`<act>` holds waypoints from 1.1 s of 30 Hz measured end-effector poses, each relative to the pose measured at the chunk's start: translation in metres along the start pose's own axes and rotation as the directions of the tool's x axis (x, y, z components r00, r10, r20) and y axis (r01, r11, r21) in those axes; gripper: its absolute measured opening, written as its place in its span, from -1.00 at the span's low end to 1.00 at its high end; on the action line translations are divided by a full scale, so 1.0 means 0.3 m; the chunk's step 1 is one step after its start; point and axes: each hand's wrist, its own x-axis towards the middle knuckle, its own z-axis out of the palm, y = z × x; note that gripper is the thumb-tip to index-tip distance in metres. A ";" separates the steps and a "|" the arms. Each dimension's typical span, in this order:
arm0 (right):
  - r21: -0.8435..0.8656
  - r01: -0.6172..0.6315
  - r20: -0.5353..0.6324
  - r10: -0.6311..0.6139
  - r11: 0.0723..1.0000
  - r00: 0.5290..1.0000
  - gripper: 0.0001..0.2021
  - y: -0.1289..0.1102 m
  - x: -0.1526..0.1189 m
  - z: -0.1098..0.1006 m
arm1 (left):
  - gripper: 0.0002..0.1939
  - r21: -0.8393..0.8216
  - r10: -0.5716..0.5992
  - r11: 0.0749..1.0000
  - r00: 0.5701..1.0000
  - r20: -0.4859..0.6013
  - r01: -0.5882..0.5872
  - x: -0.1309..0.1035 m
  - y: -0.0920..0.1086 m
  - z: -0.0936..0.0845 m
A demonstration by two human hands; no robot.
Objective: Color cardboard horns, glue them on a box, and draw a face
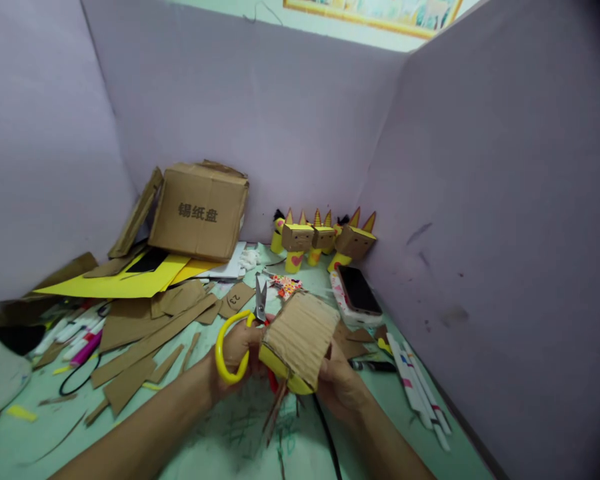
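Observation:
My left hand (250, 350) is closed around scissors with a yellow handle loop (229, 379); their metal blades (261, 298) point up and away and stand slightly apart. Its fingers also meet the left side of a small cardboard box shape (303, 333), with corrugated brown on top and yellow along the lower edge. My right hand (343, 380) grips that box from the right, its fingers partly hidden beneath. Something red (273, 381) shows under the box, and I cannot make out what it is. Thin brown strips (276, 412) hang below it.
Cardboard scraps (130, 337), yellow sheets (125, 279) and a carton (200, 212) lie to the left. Cardboard-headed figures (297, 239) stand at the back. A phone (360, 290), white markers (415, 387) and a wall (505, 233) are on the right. A black cord (326, 427) runs toward me.

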 end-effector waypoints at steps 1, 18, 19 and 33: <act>0.006 -0.010 0.004 0.010 1.000 1.000 -0.26 0.002 -0.002 -0.003 | -0.80 0.007 0.009 1.000 1.000 -0.008 -0.008 0.003 -0.004 -0.001; -0.006 0.281 -0.379 -0.262 0.960 0.887 -0.41 -0.105 0.028 -0.108 | -0.73 0.991 0.651 0.056 0.757 0.058 -0.124 -0.230 0.057 -0.143; -0.018 0.283 -0.377 -0.268 0.959 0.886 -0.39 -0.107 0.026 -0.110 | -0.73 0.990 0.660 -0.047 0.739 0.133 -0.136 -0.236 0.033 -0.158; -0.165 0.245 -0.340 -0.288 0.956 0.895 -0.28 -0.089 0.015 -0.096 | -0.34 0.909 0.611 -0.409 0.713 0.342 -0.086 -0.215 -0.124 -0.221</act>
